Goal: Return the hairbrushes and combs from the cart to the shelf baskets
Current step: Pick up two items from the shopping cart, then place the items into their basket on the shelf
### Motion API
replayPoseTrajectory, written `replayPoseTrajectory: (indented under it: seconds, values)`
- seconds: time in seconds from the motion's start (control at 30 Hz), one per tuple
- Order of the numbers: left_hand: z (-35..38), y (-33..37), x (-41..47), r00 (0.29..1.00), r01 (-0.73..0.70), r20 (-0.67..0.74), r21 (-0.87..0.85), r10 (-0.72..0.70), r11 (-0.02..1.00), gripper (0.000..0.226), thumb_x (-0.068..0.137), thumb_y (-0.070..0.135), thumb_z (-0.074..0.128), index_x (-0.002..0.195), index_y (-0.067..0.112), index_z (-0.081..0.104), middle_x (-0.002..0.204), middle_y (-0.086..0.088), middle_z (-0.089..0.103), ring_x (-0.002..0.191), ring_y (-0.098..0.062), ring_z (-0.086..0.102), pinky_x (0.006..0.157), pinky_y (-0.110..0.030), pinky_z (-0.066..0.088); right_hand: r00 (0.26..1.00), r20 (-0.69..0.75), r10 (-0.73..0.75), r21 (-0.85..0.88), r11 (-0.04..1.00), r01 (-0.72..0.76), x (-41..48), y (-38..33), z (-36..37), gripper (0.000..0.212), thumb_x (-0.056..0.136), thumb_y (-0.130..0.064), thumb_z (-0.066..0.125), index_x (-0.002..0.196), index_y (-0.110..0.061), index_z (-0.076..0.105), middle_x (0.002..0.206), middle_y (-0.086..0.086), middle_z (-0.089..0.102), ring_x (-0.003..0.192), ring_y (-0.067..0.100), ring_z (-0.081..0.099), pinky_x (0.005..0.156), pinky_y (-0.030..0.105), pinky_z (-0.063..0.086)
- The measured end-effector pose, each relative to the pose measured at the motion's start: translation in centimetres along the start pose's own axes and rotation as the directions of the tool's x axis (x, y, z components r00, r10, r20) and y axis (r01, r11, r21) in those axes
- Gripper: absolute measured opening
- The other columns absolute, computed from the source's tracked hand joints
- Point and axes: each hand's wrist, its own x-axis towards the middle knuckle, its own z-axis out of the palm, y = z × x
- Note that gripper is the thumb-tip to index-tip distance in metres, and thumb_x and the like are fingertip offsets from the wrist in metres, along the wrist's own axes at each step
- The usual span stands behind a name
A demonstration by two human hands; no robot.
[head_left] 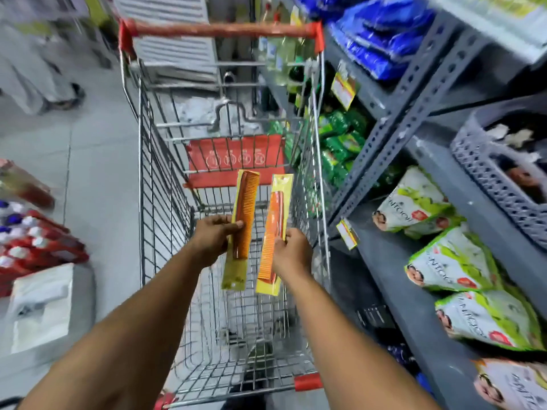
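I hold two packaged combs upright over the wire shopping cart (pixel 165 184). My left hand (pixel 214 236) grips a brown comb in a yellow sleeve (pixel 244 214) by its left edge. My right hand (pixel 291 251) grips an orange comb in a yellow sleeve (pixel 272 235) at its right edge. The two combs stand side by side, a small gap apart. A grey perforated basket (pixel 485 176) sits on the shelf at the right, holding dark items I cannot make out.
Grey metal shelving (pixel 414 113) runs along the right with green-and-white pouches (pixel 414 202) and blue packs (pixel 381 34). Red bottles (pixel 35 247) and a white box (pixel 41 306) stand at the left. A person's legs (pixel 38 69) are at the far left. The cart's red handle (pixel 225 29) is ahead.
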Motion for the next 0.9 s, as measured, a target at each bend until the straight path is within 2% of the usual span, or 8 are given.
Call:
replayPoseTrajectory:
  seconds: [0.13, 0.3, 0.4, 0.53, 0.63, 0.73, 0.83, 0.9]
  values:
    - [1.9, 4.0, -3.3, 0.994, -0.094, 0.054, -0.011, 0.095, 0.995, 0.029, 0.088, 0.001, 0.063, 0.063, 0.015, 0.063, 0.060, 0.000, 0.065, 0.058, -0.017, 0.061, 0.057, -0.028, 0.046, 0.995, -0.080, -0.067, 0.068, 0.995, 0.073, -1.9, -2.1, -4.4, 0.017, 0.092, -0.017, 0.051, 0.076, -0.021, 0.047, 0.080, 0.006, 0.054, 0.073, 0.025, 0.049, 0.051, 0.031, 0.029]
    - [5.6, 8.7, -6.4, 0.972, -0.204, 0.121, 0.018, 0.200, 0.979, 0.030, 0.086, 0.004, 0.065, 0.057, 0.012, 0.063, 0.046, 0.004, 0.056, 0.041, -0.012, 0.037, 0.043, -0.018, 0.025, 0.974, -0.211, -0.084, 0.156, 0.981, 0.119, -3.7, -3.3, -10.9, 0.017, 0.091, -0.018, 0.056, 0.097, -0.006, 0.066, 0.100, 0.015, 0.071, 0.094, 0.034, 0.065, 0.080, 0.039, 0.051]
    - [9.5, 11.8, -9.1, 0.944, -0.285, 0.178, 0.021, 0.277, 0.958, 0.024, 0.086, 0.004, 0.065, 0.065, 0.013, 0.058, 0.045, 0.004, 0.053, 0.035, -0.010, 0.037, 0.040, -0.016, 0.025, 0.940, -0.327, -0.101, 0.208, 0.962, 0.175, -5.0, -3.4, -16.1, 0.017, 0.089, -0.015, 0.058, 0.092, -0.001, 0.068, 0.094, 0.017, 0.072, 0.091, 0.035, 0.066, 0.077, 0.041, 0.053]
    - [15.4, 14.9, -12.5, 0.899, -0.362, 0.274, 0.024, 0.342, 0.932, 0.025, 0.085, 0.005, 0.066, 0.064, 0.013, 0.055, 0.042, 0.002, 0.043, 0.031, -0.009, 0.030, 0.039, -0.014, 0.020, 0.911, -0.406, -0.065, 0.277, 0.942, 0.191, -6.2, -2.5, -22.9, 0.018, 0.088, -0.020, 0.058, 0.071, -0.016, 0.062, 0.078, 0.004, 0.071, 0.080, 0.030, 0.067, 0.071, 0.037, 0.053]
    - [20.5, 16.2, -15.2, 0.856, -0.408, 0.351, 0.011, 0.379, 0.913, 0.032, 0.082, 0.006, 0.069, 0.058, 0.017, 0.053, 0.043, 0.002, 0.046, 0.036, -0.012, 0.034, 0.043, -0.018, 0.024, 0.884, -0.468, -0.017, 0.323, 0.927, 0.189, -7.1, -0.5, -28.2, 0.023, 0.087, -0.021, 0.058, 0.065, -0.016, 0.060, 0.081, 0.007, 0.073, 0.081, 0.033, 0.069, 0.076, 0.049, 0.058]
    - [24.6, 16.3, -17.8, 0.824, -0.422, 0.418, 0.001, 0.383, 0.907, 0.030, 0.084, 0.004, 0.068, 0.062, 0.016, 0.051, 0.047, 0.001, 0.052, 0.032, -0.008, 0.041, 0.040, -0.014, 0.028, 0.837, -0.547, 0.002, 0.306, 0.931, 0.198, -9.2, 1.7, -32.2, 0.027, 0.089, -0.017, 0.058, 0.062, -0.015, 0.059, 0.076, 0.004, 0.068, 0.079, 0.028, 0.066, 0.074, 0.037, 0.052]
    - [28.9, 15.6, -19.9, 0.795, -0.392, 0.503, 0.000, 0.339, 0.920, 0.025, 0.085, 0.004, 0.067, 0.068, 0.014, 0.050, 0.051, -0.002, 0.052, 0.029, -0.008, 0.043, 0.036, -0.013, 0.031, 0.793, -0.606, 0.062, 0.337, 0.923, 0.186, -11.7, 4.5, -35.9, 0.023, 0.090, -0.017, 0.058, 0.068, -0.013, 0.063, 0.083, 0.010, 0.073, 0.081, 0.029, 0.068, 0.075, 0.040, 0.053]
    - [31.9, 14.6, -21.5, 0.777, -0.370, 0.561, 0.039, 0.287, 0.928, 0.024, 0.085, 0.006, 0.068, 0.071, 0.015, 0.051, 0.057, -0.003, 0.053, 0.033, -0.008, 0.047, 0.038, -0.016, 0.036, 0.762, -0.640, 0.097, 0.337, 0.927, 0.166, -13.3, 6.8, -38.1, 0.028, 0.089, -0.017, 0.056, 0.063, -0.008, 0.063, 0.070, 0.011, 0.069, 0.071, 0.032, 0.064, 0.065, 0.038, 0.048]
